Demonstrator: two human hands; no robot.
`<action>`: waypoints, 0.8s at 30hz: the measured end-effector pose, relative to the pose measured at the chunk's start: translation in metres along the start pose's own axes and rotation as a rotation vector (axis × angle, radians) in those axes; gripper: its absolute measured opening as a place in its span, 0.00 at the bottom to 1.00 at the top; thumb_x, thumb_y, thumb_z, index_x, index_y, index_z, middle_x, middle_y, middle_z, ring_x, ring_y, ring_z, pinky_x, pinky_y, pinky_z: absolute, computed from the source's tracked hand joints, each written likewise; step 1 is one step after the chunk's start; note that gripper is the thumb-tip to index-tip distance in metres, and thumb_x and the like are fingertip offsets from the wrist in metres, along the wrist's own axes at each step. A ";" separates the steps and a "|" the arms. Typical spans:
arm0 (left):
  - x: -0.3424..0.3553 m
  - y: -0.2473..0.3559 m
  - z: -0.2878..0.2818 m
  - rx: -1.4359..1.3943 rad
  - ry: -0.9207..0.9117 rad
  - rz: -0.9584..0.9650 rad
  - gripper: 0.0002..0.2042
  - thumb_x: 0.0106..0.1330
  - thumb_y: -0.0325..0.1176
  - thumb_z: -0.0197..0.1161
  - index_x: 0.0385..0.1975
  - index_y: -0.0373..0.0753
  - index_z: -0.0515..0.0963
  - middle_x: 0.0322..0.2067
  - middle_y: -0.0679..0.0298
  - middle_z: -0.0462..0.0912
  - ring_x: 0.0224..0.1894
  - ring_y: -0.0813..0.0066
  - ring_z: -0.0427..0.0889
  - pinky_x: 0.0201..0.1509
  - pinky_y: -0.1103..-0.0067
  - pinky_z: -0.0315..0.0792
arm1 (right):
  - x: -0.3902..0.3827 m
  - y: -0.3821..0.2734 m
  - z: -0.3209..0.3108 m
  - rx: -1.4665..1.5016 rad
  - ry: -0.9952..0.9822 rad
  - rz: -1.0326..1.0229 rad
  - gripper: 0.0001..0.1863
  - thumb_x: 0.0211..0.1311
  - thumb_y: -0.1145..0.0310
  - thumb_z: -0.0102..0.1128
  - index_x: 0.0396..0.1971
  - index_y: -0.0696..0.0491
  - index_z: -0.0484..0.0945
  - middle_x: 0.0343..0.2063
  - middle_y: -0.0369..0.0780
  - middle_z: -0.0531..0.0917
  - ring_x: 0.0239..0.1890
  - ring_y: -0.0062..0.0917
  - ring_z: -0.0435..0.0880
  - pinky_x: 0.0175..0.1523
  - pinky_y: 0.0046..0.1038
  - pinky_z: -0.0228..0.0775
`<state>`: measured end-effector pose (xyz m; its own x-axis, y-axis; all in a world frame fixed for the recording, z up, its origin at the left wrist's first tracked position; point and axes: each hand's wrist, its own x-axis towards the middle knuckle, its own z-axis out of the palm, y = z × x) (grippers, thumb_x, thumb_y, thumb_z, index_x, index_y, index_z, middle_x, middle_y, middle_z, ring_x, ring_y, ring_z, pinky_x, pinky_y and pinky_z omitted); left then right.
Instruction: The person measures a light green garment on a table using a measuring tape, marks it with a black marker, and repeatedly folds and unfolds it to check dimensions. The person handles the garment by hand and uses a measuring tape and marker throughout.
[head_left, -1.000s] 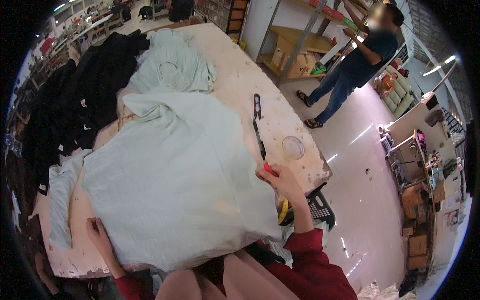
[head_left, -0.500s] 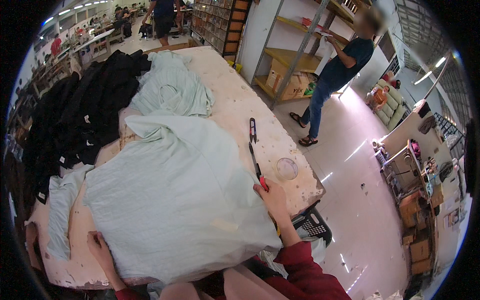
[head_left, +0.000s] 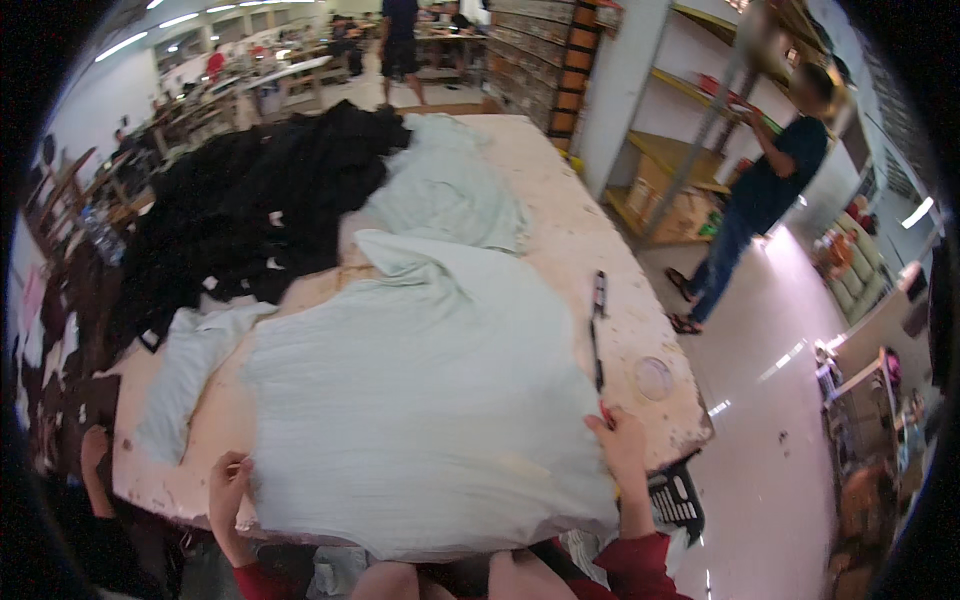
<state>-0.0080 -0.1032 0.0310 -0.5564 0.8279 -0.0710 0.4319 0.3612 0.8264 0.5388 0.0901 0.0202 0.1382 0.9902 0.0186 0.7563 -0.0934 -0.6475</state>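
A pale green garment [head_left: 420,400] lies spread across the near part of the table, its lower edge hanging toward my lap. At its left edge my left hand [head_left: 230,490] has its fingers curled in a pinch; whether they grip the cloth is hard to see. On the right side my right hand [head_left: 622,445] closes its fingers at the red handle of black-bladed scissors [head_left: 597,350], beside the garment's edge. The blades lie along the table, pointing away from me. Just beyond their tip rest black thread snips [head_left: 600,292]. A round clear dish [head_left: 655,378] sits to the right.
Black garments [head_left: 250,200] are heaped at the far left, beside another pale green garment [head_left: 445,190]. A co-worker's hand [head_left: 95,450] shows at the left corner. A black basket [head_left: 678,500] stands under the table's right edge. A person [head_left: 780,180] stands by shelves [head_left: 670,160].
My view has swung, so the table sits further right in the picture. My left hand has come up closer to the garment's edge. The scissors and snips keep their place on the table.
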 end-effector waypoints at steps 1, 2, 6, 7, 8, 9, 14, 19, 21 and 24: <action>0.006 -0.028 -0.014 0.002 -0.079 0.057 0.09 0.66 0.33 0.60 0.32 0.33 0.75 0.23 0.71 0.73 0.28 0.82 0.71 0.32 0.82 0.67 | 0.001 0.001 0.000 -0.025 -0.048 0.026 0.21 0.54 0.56 0.66 0.29 0.62 0.79 0.20 0.47 0.78 0.23 0.34 0.76 0.33 0.32 0.67; 0.001 -0.015 -0.012 -0.128 -0.075 0.002 0.08 0.64 0.33 0.62 0.32 0.34 0.76 0.23 0.72 0.73 0.26 0.84 0.71 0.30 0.84 0.66 | 0.001 0.005 0.001 0.028 -0.011 -0.012 0.20 0.55 0.57 0.65 0.30 0.62 0.78 0.21 0.48 0.78 0.24 0.34 0.76 0.33 0.32 0.67; -0.006 0.006 0.001 -0.287 0.070 -0.159 0.07 0.58 0.29 0.68 0.33 0.37 0.79 0.21 0.76 0.71 0.22 0.89 0.68 0.25 0.89 0.62 | -0.001 0.012 0.011 0.005 0.161 -0.110 0.18 0.60 0.57 0.61 0.36 0.59 0.78 0.25 0.50 0.80 0.29 0.45 0.78 0.35 0.37 0.68; -0.008 0.002 0.004 -0.309 0.119 -0.159 0.08 0.56 0.28 0.69 0.33 0.37 0.79 0.20 0.77 0.71 0.21 0.90 0.67 0.25 0.89 0.61 | -0.003 0.013 0.012 -0.067 0.209 -0.119 0.18 0.61 0.56 0.60 0.38 0.58 0.78 0.26 0.50 0.81 0.30 0.49 0.79 0.36 0.39 0.68; -0.010 -0.002 0.007 -0.330 0.165 -0.156 0.09 0.55 0.27 0.71 0.34 0.37 0.80 0.19 0.78 0.70 0.21 0.90 0.67 0.25 0.90 0.61 | -0.004 0.013 0.012 -0.021 0.171 -0.083 0.17 0.61 0.57 0.61 0.39 0.57 0.77 0.27 0.50 0.81 0.31 0.48 0.80 0.36 0.39 0.69; -0.013 -0.003 0.008 -0.350 0.207 -0.152 0.10 0.53 0.26 0.72 0.35 0.38 0.80 0.19 0.78 0.70 0.20 0.91 0.66 0.25 0.90 0.60 | -0.004 0.012 0.013 -0.038 0.154 -0.101 0.17 0.60 0.57 0.62 0.38 0.57 0.77 0.27 0.49 0.81 0.31 0.48 0.80 0.36 0.38 0.69; -0.020 0.005 0.030 -0.356 0.340 -0.113 0.13 0.56 0.23 0.68 0.42 0.35 0.78 0.19 0.74 0.74 0.21 0.88 0.67 0.24 0.88 0.61 | -0.004 0.010 0.011 -0.028 0.143 -0.142 0.16 0.59 0.59 0.63 0.35 0.57 0.77 0.26 0.48 0.82 0.29 0.43 0.81 0.35 0.36 0.69; -0.032 0.009 0.019 -0.387 0.332 -0.252 0.16 0.58 0.22 0.64 0.47 0.35 0.75 0.21 0.71 0.76 0.23 0.86 0.71 0.26 0.86 0.63 | -0.003 0.002 -0.008 -0.022 0.016 -0.065 0.14 0.56 0.63 0.66 0.29 0.59 0.76 0.21 0.43 0.79 0.21 0.34 0.74 0.33 0.32 0.67; -0.030 -0.007 0.027 -0.223 0.366 -0.100 0.16 0.58 0.21 0.63 0.47 0.36 0.74 0.21 0.70 0.75 0.24 0.85 0.72 0.28 0.85 0.64 | -0.003 0.008 -0.007 0.001 0.028 -0.087 0.12 0.58 0.64 0.64 0.30 0.59 0.76 0.22 0.44 0.79 0.24 0.36 0.75 0.34 0.34 0.67; -0.030 -0.015 0.039 -0.145 0.452 0.041 0.16 0.57 0.20 0.63 0.46 0.37 0.74 0.21 0.69 0.75 0.25 0.83 0.72 0.29 0.84 0.65 | -0.008 0.015 0.004 0.072 0.103 -0.167 0.09 0.62 0.66 0.59 0.33 0.57 0.76 0.26 0.46 0.80 0.31 0.41 0.79 0.37 0.36 0.68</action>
<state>0.0299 -0.1168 -0.0016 -0.8081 0.5585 0.1870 0.3744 0.2421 0.8951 0.5465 0.0817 0.0069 0.0820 0.9751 0.2061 0.7274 0.0828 -0.6812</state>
